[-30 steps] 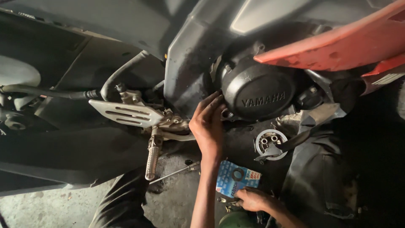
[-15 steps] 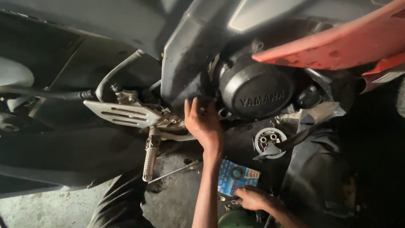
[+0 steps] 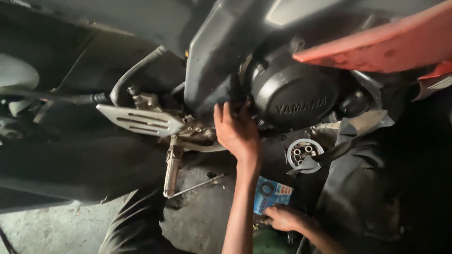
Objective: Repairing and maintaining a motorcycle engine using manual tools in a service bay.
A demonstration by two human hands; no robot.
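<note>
My left hand (image 3: 237,133) reaches up to the underside of a motorcycle engine, beside the round black engine cover (image 3: 294,96). Its fingers are stretched up into the gap at the cover's left edge, with the tips hidden. I cannot tell whether it holds anything. Lower down, my right hand (image 3: 285,218) rests on the bottom edge of a blue packet (image 3: 270,194) and grips it. A round metal part with holes (image 3: 303,154) sits just right of my left wrist.
A silver footrest plate (image 3: 141,120) and a ribbed foot peg (image 3: 172,169) hang to the left of my left hand. A thin metal rod (image 3: 195,184) lies on the concrete floor (image 3: 52,230). A red body panel (image 3: 376,44) crosses the upper right.
My left hand has slid slightly up along the engine, its fingers reaching deeper beside the cover. My right hand stays on the blue packet.
</note>
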